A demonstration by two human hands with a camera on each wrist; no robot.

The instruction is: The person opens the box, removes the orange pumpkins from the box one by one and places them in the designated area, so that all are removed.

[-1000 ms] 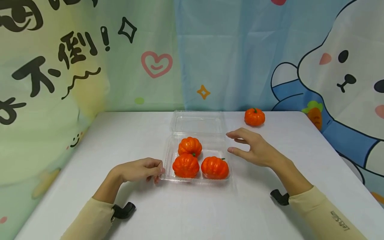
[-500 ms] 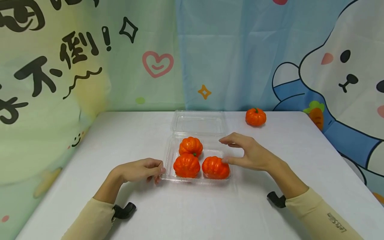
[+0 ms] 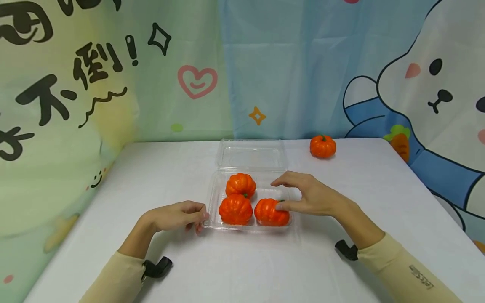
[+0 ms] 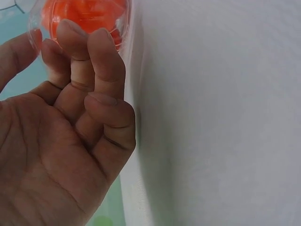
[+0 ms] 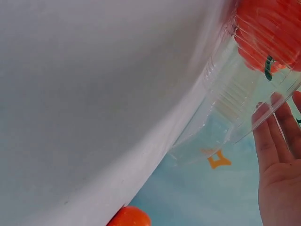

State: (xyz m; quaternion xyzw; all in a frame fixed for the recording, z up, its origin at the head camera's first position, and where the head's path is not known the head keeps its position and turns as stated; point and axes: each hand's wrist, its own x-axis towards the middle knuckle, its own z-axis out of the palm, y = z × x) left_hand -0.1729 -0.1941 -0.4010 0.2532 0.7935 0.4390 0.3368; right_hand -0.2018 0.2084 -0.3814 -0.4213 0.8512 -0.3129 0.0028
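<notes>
A clear plastic clamshell box (image 3: 246, 227) lies with its lid (image 3: 251, 154) folded back. Inside sit three small orange pumpkins: one at the back left (image 3: 241, 185), one at the front left (image 3: 235, 209) and one at the front right (image 3: 267, 213). My left hand (image 3: 178, 215) pinches the box's front left corner between thumb and fingers. Over the box's right side hovers my right hand (image 3: 310, 197), thumb and fingers spread apart. Its thumb overlaps the front right pumpkin. In the right wrist view, its straight fingers (image 5: 265, 146) show partly through the clear wall.
Another orange pumpkin (image 3: 323, 146) sits near the table's back edge, to the right of the lid. A white cloth covers the table (image 3: 242, 269). Behind it hangs a printed curtain (image 3: 265, 63).
My right hand has moved left and slightly down, from beside the box to above its right part, thumb now at the front right pumpkin. My left hand has stayed at the corner.
</notes>
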